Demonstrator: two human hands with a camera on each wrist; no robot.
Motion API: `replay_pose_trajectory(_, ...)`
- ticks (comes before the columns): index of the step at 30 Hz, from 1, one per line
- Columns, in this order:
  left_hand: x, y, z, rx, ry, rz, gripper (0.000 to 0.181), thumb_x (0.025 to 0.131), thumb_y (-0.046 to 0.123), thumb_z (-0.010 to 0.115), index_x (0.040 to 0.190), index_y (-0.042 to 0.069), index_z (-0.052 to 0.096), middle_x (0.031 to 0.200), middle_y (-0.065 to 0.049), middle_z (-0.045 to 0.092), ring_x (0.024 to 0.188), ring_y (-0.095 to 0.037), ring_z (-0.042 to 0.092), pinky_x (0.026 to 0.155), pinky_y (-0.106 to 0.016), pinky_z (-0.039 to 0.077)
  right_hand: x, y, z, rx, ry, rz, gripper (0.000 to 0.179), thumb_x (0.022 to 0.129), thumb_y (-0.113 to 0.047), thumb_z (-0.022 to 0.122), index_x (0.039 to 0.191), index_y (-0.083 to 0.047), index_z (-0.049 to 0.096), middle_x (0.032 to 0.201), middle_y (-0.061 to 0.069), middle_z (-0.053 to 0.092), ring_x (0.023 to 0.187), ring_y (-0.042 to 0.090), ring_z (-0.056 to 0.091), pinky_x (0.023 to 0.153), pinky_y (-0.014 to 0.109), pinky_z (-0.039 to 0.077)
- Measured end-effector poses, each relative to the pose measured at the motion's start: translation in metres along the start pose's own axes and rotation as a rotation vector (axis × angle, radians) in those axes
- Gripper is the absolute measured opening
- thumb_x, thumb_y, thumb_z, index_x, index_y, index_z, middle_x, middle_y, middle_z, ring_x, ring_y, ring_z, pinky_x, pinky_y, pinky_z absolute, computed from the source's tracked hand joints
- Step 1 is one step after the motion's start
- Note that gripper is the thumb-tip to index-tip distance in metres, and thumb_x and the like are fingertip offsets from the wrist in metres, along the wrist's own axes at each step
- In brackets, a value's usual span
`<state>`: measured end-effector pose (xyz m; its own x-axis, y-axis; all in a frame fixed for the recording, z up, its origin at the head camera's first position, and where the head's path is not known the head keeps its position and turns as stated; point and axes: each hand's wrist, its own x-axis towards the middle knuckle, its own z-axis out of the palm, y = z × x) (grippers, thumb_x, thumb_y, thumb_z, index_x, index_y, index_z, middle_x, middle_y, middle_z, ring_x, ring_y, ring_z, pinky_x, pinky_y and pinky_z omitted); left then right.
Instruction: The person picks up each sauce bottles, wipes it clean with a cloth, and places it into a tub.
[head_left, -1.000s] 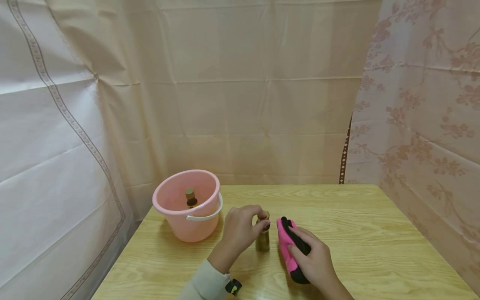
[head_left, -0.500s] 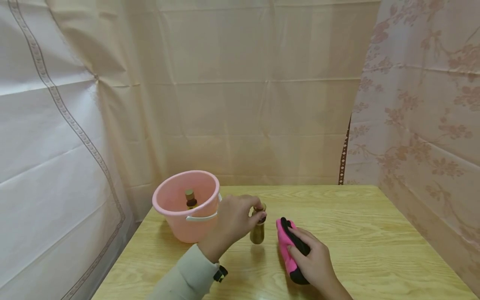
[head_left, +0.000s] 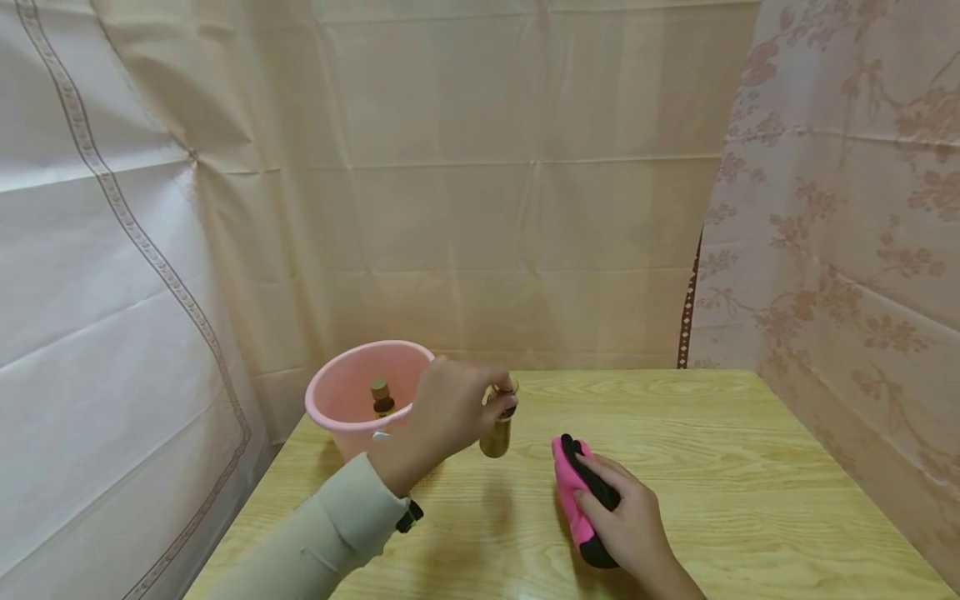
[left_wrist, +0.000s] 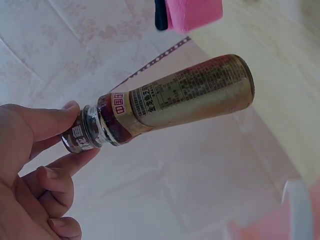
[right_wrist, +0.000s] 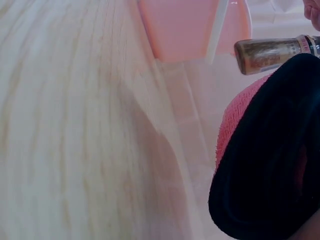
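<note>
My left hand (head_left: 442, 417) pinches the cap of a small glass bottle (head_left: 495, 440), which hangs above the table just right of the pink bucket (head_left: 352, 442). In the left wrist view the bottle (left_wrist: 190, 92) shows a gold label with printed characters, and the thumb and fingers hold its dark cap. My right hand (head_left: 636, 525) grips a pink and black terry-cloth thing (head_left: 572, 492) near the table; its exact kind is unclear. A second bottle (head_left: 381, 400) with a gold-brown cap stands in the bucket, its lower part hidden by the wall.
The wooden table (head_left: 720, 467) spreads out to the right of both hands. A white bucket handle (left_wrist: 300, 212) hangs at the bucket's side, mostly behind the left hand in the head view. Curtains (head_left: 525, 208) surround the table at the back and sides.
My left hand has lifted the bottle off the table and carried it up and left toward the bucket. The right hand with the pink and black thing has stayed almost still.
</note>
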<state>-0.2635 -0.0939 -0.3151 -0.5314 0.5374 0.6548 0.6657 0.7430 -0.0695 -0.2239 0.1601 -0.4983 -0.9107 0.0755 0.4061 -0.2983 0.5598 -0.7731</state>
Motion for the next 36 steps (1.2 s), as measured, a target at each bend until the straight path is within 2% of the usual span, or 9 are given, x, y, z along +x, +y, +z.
replay_pose_trajectory(4, 0.009, -0.005, -0.018, 0.009, -0.006, 0.012, 0.009, 0.089, 0.035, 0.083, 0.086, 0.030, 0.076, 0.079, 0.018, 0.076, 0.051, 0.001, 0.050, 0.051, -0.023, 0.037, -0.001, -0.001, 0.001, 0.008, -0.012, 0.009, 0.047, 0.087, -0.017, 0.081, 0.128, -0.037, 0.072, 0.136, -0.005, 0.067, 0.123, 0.022, 0.065, 0.092, 0.042, 0.056)
replay_pose_trajectory(8, 0.020, -0.010, -0.035, 0.020, -0.021, -0.001, 0.008, 0.088, 0.034, 0.084, 0.088, 0.028, 0.077, 0.083, 0.016, 0.078, 0.052, -0.002, 0.054, 0.050, -0.023, 0.037, -0.001, -0.001, 0.000, 0.007, -0.018, 0.011, 0.046, 0.087, -0.018, 0.081, 0.128, -0.037, 0.072, 0.136, -0.006, 0.067, 0.124, 0.022, 0.065, 0.093, 0.045, 0.056)
replay_pose_trajectory(12, 0.030, -0.017, -0.051, 0.073, 0.012, -0.031, 0.009, 0.085, 0.033, 0.086, 0.088, 0.029, 0.078, 0.081, 0.014, 0.078, 0.055, -0.007, 0.061, 0.049, -0.027, 0.039, 0.000, 0.000, 0.001, 0.002, -0.012, -0.005, 0.046, 0.087, -0.018, 0.082, 0.128, -0.037, 0.072, 0.135, -0.006, 0.068, 0.123, 0.021, 0.065, 0.094, 0.044, 0.056)
replay_pose_trajectory(17, 0.038, -0.030, -0.070, 0.110, 0.052, -0.036, 0.010, 0.083, 0.030, 0.088, 0.088, 0.028, 0.079, 0.081, 0.013, 0.078, 0.055, -0.010, 0.061, 0.048, -0.028, 0.038, 0.000, 0.000, 0.002, -0.012, -0.002, -0.012, 0.047, 0.085, -0.016, 0.083, 0.127, -0.037, 0.073, 0.133, -0.008, 0.068, 0.121, 0.017, 0.065, 0.094, 0.036, 0.056)
replay_pose_trajectory(22, 0.042, -0.044, -0.088, 0.101, 0.010, -0.059, 0.011, 0.084, 0.029, 0.088, 0.090, 0.027, 0.079, 0.090, 0.012, 0.079, 0.066, -0.010, 0.067, 0.055, -0.030, 0.043, -0.001, 0.000, 0.004, -0.005, -0.001, -0.009, 0.049, 0.084, -0.015, 0.083, 0.127, -0.036, 0.073, 0.133, -0.009, 0.068, 0.121, 0.016, 0.065, 0.094, 0.033, 0.055)
replay_pose_trajectory(27, 0.043, -0.058, -0.101, 0.081, -0.054, -0.139, 0.010, 0.087, 0.031, 0.085, 0.092, 0.026, 0.078, 0.094, 0.010, 0.079, 0.068, -0.013, 0.065, 0.057, -0.032, 0.044, -0.002, 0.000, 0.005, -0.002, -0.004, 0.002, 0.048, 0.084, -0.015, 0.083, 0.126, -0.035, 0.073, 0.133, -0.007, 0.069, 0.122, 0.019, 0.065, 0.094, 0.036, 0.055)
replay_pose_trajectory(34, 0.041, -0.084, -0.114, -0.005, 0.004, -0.182, 0.007, 0.088, 0.021, 0.084, 0.089, 0.018, 0.077, 0.089, 0.002, 0.078, 0.068, -0.018, 0.064, 0.061, -0.033, 0.044, -0.001, 0.000, 0.005, -0.006, -0.006, 0.013, 0.048, 0.084, -0.015, 0.083, 0.127, -0.035, 0.073, 0.133, -0.007, 0.069, 0.122, 0.019, 0.065, 0.094, 0.035, 0.055)
replay_pose_trajectory(36, 0.041, -0.092, -0.118, -0.009, 0.001, -0.209, 0.006, 0.089, 0.020, 0.083, 0.088, 0.017, 0.077, 0.089, 0.002, 0.078, 0.069, -0.018, 0.064, 0.062, -0.034, 0.044, -0.001, 0.000, 0.005, -0.006, -0.007, 0.015, 0.048, 0.084, -0.015, 0.083, 0.127, -0.035, 0.073, 0.133, -0.008, 0.069, 0.122, 0.019, 0.065, 0.093, 0.035, 0.055)
